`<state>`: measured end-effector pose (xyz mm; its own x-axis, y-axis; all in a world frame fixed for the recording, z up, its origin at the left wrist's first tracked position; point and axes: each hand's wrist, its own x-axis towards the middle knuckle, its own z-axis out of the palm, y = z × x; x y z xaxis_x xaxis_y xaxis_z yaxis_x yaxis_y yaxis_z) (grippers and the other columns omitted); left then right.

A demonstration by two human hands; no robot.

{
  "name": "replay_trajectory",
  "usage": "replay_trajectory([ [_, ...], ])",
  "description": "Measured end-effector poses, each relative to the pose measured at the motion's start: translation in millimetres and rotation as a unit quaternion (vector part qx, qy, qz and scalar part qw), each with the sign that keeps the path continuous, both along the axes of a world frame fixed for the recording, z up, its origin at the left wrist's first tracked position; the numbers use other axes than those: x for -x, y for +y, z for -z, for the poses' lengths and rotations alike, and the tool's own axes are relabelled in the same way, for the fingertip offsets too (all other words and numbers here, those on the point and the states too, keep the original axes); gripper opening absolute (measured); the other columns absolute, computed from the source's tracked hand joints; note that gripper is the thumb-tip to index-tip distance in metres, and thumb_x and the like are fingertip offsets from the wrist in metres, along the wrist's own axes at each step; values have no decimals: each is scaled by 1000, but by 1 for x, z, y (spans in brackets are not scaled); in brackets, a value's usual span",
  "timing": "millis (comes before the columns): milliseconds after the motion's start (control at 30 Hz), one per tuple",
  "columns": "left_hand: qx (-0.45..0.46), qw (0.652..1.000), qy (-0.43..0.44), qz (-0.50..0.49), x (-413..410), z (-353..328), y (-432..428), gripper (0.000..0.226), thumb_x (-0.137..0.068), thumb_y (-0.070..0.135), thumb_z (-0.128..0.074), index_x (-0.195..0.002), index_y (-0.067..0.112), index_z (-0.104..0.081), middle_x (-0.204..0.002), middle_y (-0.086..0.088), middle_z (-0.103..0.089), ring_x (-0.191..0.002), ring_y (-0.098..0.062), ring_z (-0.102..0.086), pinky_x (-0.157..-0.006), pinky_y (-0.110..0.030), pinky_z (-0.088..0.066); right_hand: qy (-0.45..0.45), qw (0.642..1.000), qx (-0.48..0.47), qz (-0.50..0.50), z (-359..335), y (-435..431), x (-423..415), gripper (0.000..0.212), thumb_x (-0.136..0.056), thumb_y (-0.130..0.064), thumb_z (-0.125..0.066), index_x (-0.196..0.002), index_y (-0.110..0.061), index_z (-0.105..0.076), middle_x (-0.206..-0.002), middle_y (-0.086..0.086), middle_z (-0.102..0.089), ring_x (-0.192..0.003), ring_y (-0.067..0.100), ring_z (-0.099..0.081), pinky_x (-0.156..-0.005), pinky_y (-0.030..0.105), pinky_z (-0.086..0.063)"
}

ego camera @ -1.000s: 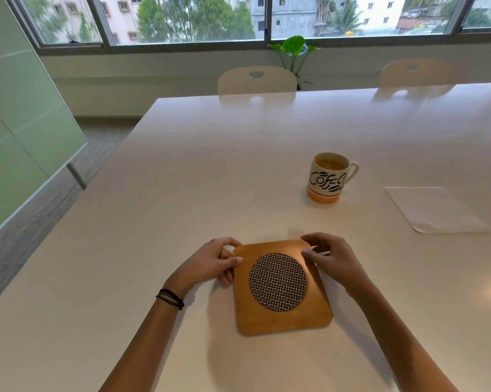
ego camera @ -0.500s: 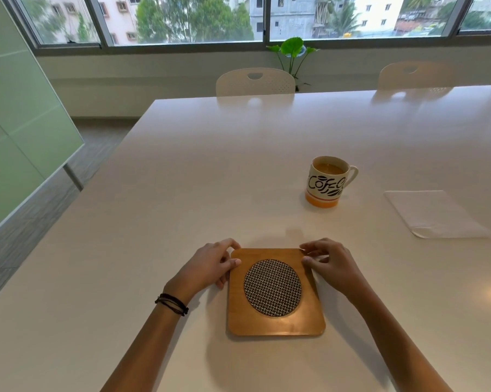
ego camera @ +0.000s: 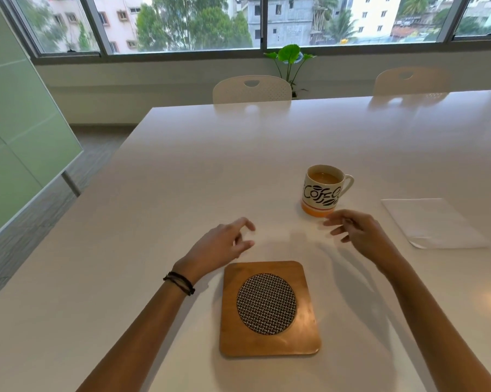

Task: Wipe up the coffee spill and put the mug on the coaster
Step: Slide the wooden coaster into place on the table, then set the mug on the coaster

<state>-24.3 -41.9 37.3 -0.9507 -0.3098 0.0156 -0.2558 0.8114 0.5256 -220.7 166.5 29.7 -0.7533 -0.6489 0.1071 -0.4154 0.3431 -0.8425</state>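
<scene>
Resting square, the coaster is released: left hand and right hand are lifted clear, empty and loose; the mug is likely next.

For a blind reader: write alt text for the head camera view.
A person's left hand and right hand hover open over a white table, just beyond a wooden coaster. A full coffee mug stands by the right hand, and a white napkin lies further right.

L hand & R hand fwd, empty, fingers loose, half-curled
</scene>
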Motion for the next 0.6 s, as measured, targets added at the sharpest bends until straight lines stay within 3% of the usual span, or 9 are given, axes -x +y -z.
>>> replay_trajectory([
  [67, -4, 998, 57, 10, 23, -6, 0, 26, -92, 30, -52, -118, 24, -50, -69, 13, -57, -56, 7, -53, -57, -10, -42, 5, 1000, 5, 15, -6, -1, 14, 35, -94, 6, -32, -107, -9, -61, -100, 7, -66, -82, 20, -63, -64, 24, -49],
  [133, -26, 995, 100, 9, 47, -9, 2, 28, -92, 28, -53, -119, 22, -50, -77, 13, -56, -61, 2, -54, -60, -14, -44, 24, 999, 16, 30, -13, -2, 26, 32, -93, 6, -37, -109, -8, -61, -100, 6, -67, -82, 19, -63, -64, 25, -51],
  [300, -57, 976, 209, -25, 107, 6, 23, 49, -87, 22, -62, -131, 13, -41, -111, -8, -56, -90, -16, -59, -75, -28, -53, 56, 986, 75, 137, -19, -10, 60, 28, -90, 0, -51, -116, -9, -52, -99, 12, -64, -84, 24, -63, -73, 39, -56],
  [433, -133, 971, 194, -36, 151, 24, 41, 84, -78, 27, -72, -143, 9, -22, -141, -16, -36, -125, -23, -41, -101, -36, -40, 99, 972, 72, 200, -8, -17, 83, 37, -87, 1, -54, -123, -5, -46, -114, 19, -58, -92, 24, -57, -79, 40, -54],
  [500, -167, 964, 201, -44, 166, 29, 47, 92, -75, 31, -75, -144, 12, -17, -144, -14, -33, -129, -18, -34, -102, -32, -32, 110, 974, 53, 192, -3, -20, 90, 35, -88, 0, -55, -122, -3, -49, -121, 20, -56, -95, 25, -58, -80, 35, -51],
  [600, -220, 949, 215, -66, 184, 33, 53, 101, -71, 31, -79, -145, 16, -12, -142, -11, -33, -128, -16, -34, -103, -33, -35, 87, 985, 32, 143, 1, -23, 97, 28, -91, -5, -52, -119, -3, -54, -120, 20, -60, -97, 29, -61, -83, 45, -54],
])
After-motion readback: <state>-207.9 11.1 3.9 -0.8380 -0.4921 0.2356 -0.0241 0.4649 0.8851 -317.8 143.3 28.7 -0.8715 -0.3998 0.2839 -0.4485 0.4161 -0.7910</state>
